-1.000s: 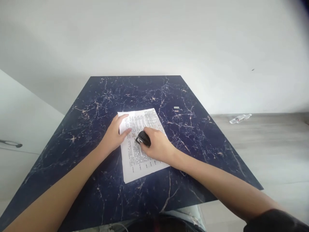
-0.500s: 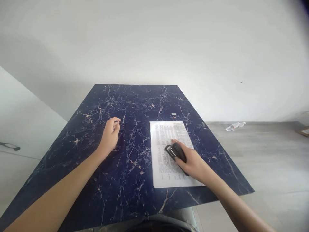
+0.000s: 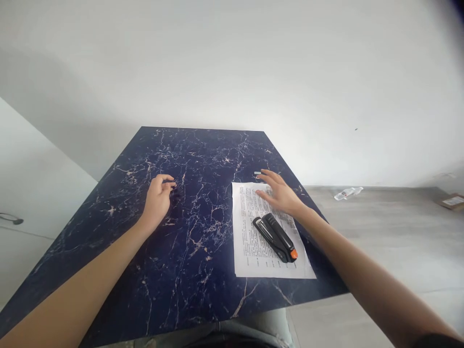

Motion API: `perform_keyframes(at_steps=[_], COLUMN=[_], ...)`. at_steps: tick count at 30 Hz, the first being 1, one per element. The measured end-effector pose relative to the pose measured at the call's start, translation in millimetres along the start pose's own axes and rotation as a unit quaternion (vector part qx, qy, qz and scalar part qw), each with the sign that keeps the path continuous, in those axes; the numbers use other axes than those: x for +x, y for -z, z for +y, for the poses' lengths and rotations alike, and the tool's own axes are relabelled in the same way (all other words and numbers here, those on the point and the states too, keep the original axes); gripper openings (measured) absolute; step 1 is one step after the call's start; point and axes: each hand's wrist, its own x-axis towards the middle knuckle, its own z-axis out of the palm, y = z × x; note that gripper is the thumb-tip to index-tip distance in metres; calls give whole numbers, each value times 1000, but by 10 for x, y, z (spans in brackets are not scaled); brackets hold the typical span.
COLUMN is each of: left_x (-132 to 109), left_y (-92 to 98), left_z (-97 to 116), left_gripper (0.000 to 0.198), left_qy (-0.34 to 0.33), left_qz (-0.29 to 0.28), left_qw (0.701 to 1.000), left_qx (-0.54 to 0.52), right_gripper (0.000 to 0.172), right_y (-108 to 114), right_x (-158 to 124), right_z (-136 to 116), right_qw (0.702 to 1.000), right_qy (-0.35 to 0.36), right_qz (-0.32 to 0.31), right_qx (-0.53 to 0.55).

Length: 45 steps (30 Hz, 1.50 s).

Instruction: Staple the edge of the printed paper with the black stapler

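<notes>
A printed sheet of paper [image 3: 253, 241] lies on the right part of the dark blue marble table [image 3: 188, 232]. A black stapler [image 3: 274, 237] with an orange end rests on the sheet. My right hand [image 3: 277, 192] is open, fingers spread, over the sheet's far edge, just beyond the stapler and holding nothing. Its fingertips are near a small pale object [image 3: 257, 172] on the table. My left hand [image 3: 158, 198] rests on the bare table to the left, fingers curled in with thumb and forefinger pinched together; I cannot make out anything between them.
A white wall stands behind the table. A white cabinet [image 3: 21, 193] with a dark handle is at the left. On the grey floor to the right lie a clear plastic bottle [image 3: 347, 193] and a cardboard piece [image 3: 451, 200]. The table's right edge is close to the paper.
The paper and stapler went from the table's middle to its right side. My right hand let go of the stapler and reached further away. My left hand left the paper.
</notes>
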Motion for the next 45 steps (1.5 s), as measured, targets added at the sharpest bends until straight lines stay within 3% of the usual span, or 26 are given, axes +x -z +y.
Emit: perform_keyframes(at_steps=[2, 4, 6, 10, 13, 18, 22, 24, 27, 32, 37, 42, 45], left_x=[62, 153, 270, 499, 600, 674, 664, 654, 663, 704, 682, 623, 536], left_y=[45, 123, 221, 424, 579, 919, 1151, 1201, 1200, 1139, 1091, 1003, 787], left_z=[-58, -111, -176, -329, -412, -485, -488, -485, -506, -590, -589, -490, -359], left_gripper=[21, 22, 23, 22, 23, 23, 21, 24, 24, 22, 22, 23, 24], left_qy=[-6, -9, -3, 81, 112, 159, 177, 180, 181, 176, 157, 116, 88], left_qz=[18, 43, 75, 192, 241, 312, 351, 359, 355, 347, 340, 324, 281], left_qw=[1000, 998, 994, 966, 942, 911, 894, 890, 893, 902, 914, 933, 953], left_qx=[-14, -38, -77, -152, -205, -218, -213, -215, -210, -185, -154, -102, -71], right_gripper=[85, 90, 91, 98, 101, 97, 110, 110, 105, 76, 66, 66, 64], right_y=[-189, -372, -508, -656, -786, -1176, -1484, -1565, -1566, -1432, -1393, -1210, -1009], right_x=[195, 292, 341, 532, 814, 1342, 1641, 1738, 1796, 1563, 1111, 846, 764], right_z=[54, 71, 56, -156, -554, -1498, -2232, -2487, -2673, -2612, -2338, -1792, -1331], right_qw=[996, 990, 987, 986, 986, 986, 984, 982, 980, 976, 949, 955, 955], right_qy=[12, -1, -10, 1, 18, 93, 108, 115, 124, 199, 280, 267, 264], right_qz=[-77, -114, -121, -128, -137, -131, -136, -150, -156, -81, -141, -129, -131], right_qx=[-53, -88, -106, -104, -91, -46, -29, -21, -12, 18, 38, 16, 30])
